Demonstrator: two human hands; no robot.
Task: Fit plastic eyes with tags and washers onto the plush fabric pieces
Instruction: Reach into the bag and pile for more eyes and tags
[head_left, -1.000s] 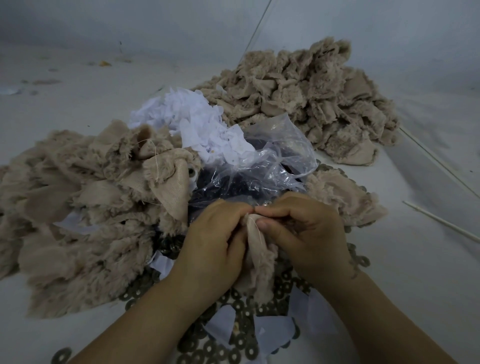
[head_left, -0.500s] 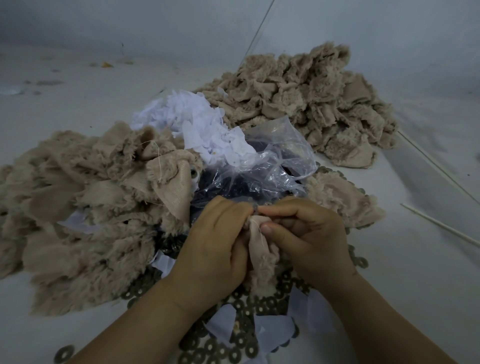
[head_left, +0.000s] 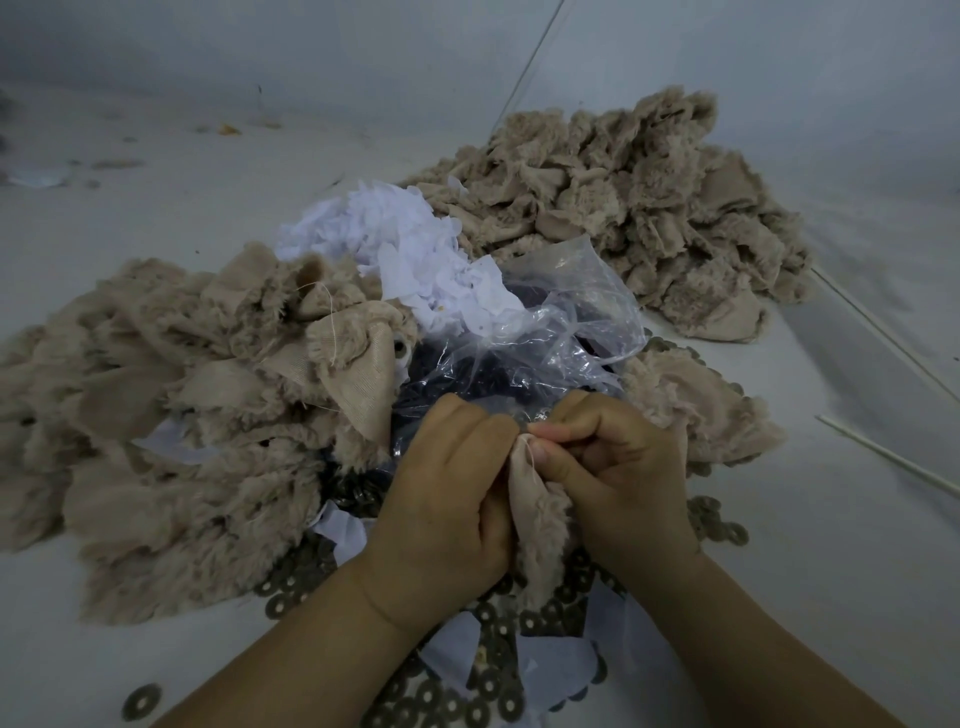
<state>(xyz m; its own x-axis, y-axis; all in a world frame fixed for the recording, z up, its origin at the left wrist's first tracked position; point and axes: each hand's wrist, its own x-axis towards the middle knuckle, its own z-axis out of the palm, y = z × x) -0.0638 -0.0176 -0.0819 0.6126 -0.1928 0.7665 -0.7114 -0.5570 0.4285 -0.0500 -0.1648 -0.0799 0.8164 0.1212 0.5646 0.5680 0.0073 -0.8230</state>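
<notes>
A pale grey-white work surface (head_left: 779, 597) fills almost the whole frame and meets a plain grey wall (head_left: 363, 47) along the top. Small scraps of litter (head_left: 228, 129) dot the surface at upper left, and thin pale sticks (head_left: 893, 457) lie across it at the right edge.

At lower centre, both hands close on one plush fabric piece (head_left: 540, 519), which hangs between them. The left hand (head_left: 447, 499) grips it from the left with fingers curled; the right hand (head_left: 618, 467) pinches its top edge between thumb and fingertips. Whether an eye is inside the pinch is too hidden to tell.

A heap of beige plush pieces (head_left: 156, 415) spreads over the left half of the frame, and a second heap (head_left: 649, 208) lies at upper right, near the wall. Between them, at centre, sits a pile of white tags (head_left: 395, 244), and just below it a clear plastic bag (head_left: 561, 322) of dark plastic eyes (head_left: 457, 384), touching the knuckles. Round metal washers (head_left: 483, 680) lie scattered under the wrists at the bottom of the frame, with one stray washer (head_left: 141, 701) at lower left and a few loose tags among them.
</notes>
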